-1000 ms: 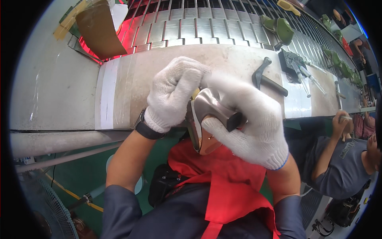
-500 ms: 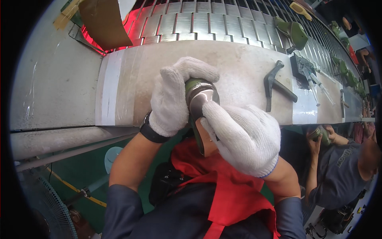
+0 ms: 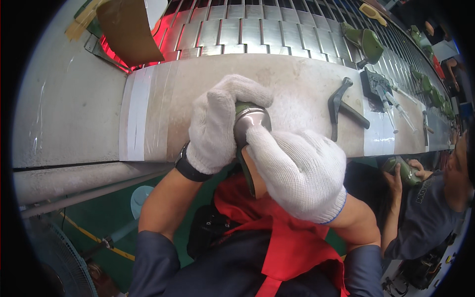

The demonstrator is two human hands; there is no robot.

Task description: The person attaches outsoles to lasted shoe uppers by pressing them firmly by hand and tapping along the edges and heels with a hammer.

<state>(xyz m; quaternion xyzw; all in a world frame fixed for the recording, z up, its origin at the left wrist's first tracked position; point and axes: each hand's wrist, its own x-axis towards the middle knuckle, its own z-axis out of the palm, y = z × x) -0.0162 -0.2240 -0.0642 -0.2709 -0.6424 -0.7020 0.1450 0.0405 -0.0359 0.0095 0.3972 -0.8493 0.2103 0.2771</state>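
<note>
- Shoe (image 3: pixel 252 120): tilted between both hands, across the bench's near edge as seen from above.
- Left hand (image 3: pixel 215 123): gloved, curled round its green end.
- Right hand (image 3: pixel 303 171): gloved, gripping it, thumb against the metallic part.
- Bench (image 3: pixel 292 89): hammer (image 3: pixel 334 105) near the right hand; block (image 3: pixel 373 85) and syringes (image 3: pixel 387 107) farther right.
- Conveyor (image 3: pixel 247 32): along the far edge.
- Co-worker (image 3: pixel 420 213): well apart, rightward.
</note>
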